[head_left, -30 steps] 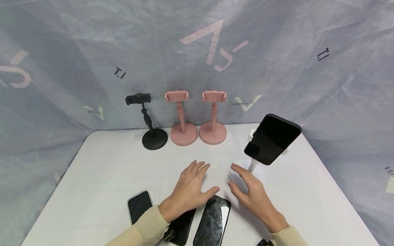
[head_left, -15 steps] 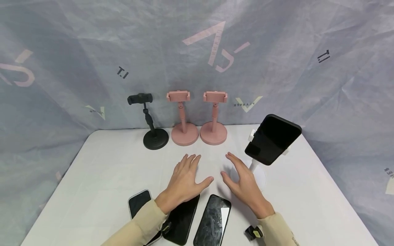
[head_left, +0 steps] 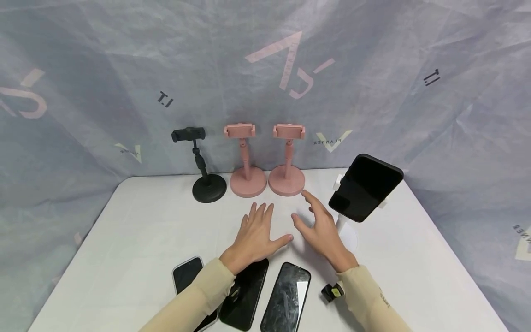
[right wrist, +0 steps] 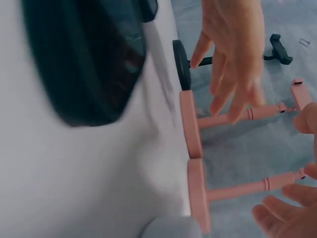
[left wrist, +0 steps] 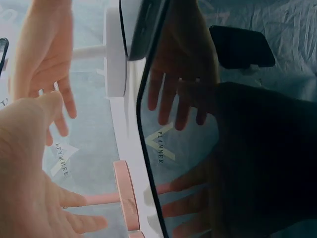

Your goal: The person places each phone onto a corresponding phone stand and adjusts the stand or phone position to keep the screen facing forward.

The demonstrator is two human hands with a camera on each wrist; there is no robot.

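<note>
With left grip (head_left: 254,236) and right grip (head_left: 321,231) empty, the rightmost pink phone stand (head_left: 288,161) rises just beyond the nearer right.

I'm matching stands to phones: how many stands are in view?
4: along the back from left, a black stand, one pink stand and another pink stand; at the right, a white stand holding a phone.
</note>
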